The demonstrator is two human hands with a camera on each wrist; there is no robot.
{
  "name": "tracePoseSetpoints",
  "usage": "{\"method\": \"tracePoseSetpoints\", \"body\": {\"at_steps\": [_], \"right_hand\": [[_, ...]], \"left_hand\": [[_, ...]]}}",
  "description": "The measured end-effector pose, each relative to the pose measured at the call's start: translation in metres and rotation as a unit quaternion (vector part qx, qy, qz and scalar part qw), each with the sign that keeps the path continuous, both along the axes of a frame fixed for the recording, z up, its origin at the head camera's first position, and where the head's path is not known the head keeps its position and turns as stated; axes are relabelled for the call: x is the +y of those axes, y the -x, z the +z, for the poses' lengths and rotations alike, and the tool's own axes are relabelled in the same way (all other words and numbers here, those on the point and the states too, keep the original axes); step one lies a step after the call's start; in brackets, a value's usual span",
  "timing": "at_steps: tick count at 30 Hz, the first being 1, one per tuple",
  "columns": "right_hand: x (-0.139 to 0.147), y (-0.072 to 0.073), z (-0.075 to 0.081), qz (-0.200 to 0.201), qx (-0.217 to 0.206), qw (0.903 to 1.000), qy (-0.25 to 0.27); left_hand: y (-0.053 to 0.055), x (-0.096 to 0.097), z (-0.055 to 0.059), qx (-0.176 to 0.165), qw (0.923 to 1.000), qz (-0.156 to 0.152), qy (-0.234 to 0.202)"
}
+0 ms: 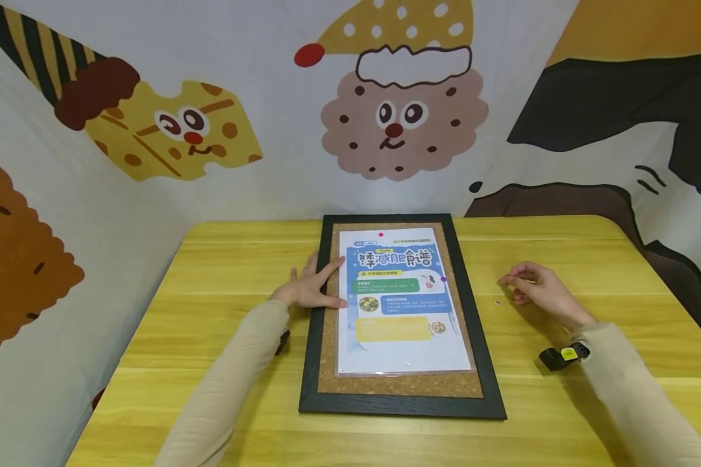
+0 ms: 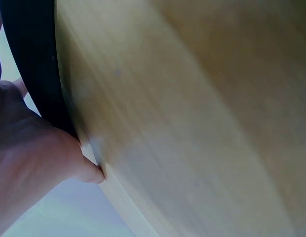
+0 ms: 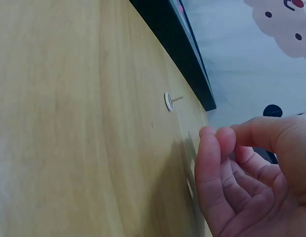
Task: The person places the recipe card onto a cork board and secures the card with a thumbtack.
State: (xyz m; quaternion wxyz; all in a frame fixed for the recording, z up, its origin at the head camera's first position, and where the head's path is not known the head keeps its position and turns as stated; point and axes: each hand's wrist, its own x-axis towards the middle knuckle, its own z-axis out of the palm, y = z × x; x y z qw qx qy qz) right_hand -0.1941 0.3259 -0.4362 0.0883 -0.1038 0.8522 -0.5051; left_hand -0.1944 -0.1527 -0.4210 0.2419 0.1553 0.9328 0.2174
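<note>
A cork board (image 1: pixel 409 384) in a black frame (image 1: pixel 403 407) lies flat on the table with a printed poster (image 1: pixel 397 353) on it. A pink pushpin (image 1: pixel 381 235) is at the poster's top and a purple pushpin (image 1: pixel 443 279) at its right edge. My left hand (image 1: pixel 309 287) spreads over the frame's left side, two fingertips touching the poster's edge. Right of the board, a white thumbtack (image 3: pixel 169 101) lies on its flat head, point up. Near it hovers my right hand (image 1: pixel 534 292), fingers loosely curled and thumb near the fingertips, nothing visible between them.
The yellow wood-grain table (image 1: pixel 210 272) extends on both sides of the board. Behind it hangs a white cloth (image 1: pixel 280 188) printed with cartoon biscuits and cheese. A black strap device (image 1: pixel 561 357) is on my right wrist.
</note>
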Motion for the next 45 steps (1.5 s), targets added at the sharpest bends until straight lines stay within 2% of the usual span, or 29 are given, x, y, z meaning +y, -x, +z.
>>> {"method": "tracePoseSetpoints", "body": {"at_steps": [7,15,26,34,45], "right_hand": [[-0.008,0.0,0.003,0.009,0.01,0.9999,0.004],[-0.019,-0.002,0.007,0.041,0.027,0.9987,-0.012],[-0.035,-0.002,0.014,0.046,0.001,0.9982,-0.039],[-0.047,0.001,0.015,0.074,0.013,0.997,-0.017],[-0.066,-0.001,0.019,0.07,-0.007,0.9968,-0.037]], "left_hand": [[0.0,0.0,-0.002,0.0,1.0,0.001,-0.006],[-0.002,-0.001,0.002,-0.001,0.9998,-0.003,-0.021],[-0.001,0.001,-0.001,0.001,1.0,0.0,0.003],[-0.001,0.001,0.001,0.003,1.0,-0.003,0.004],[0.001,0.001,-0.004,-0.002,0.9999,-0.003,0.011]]}}
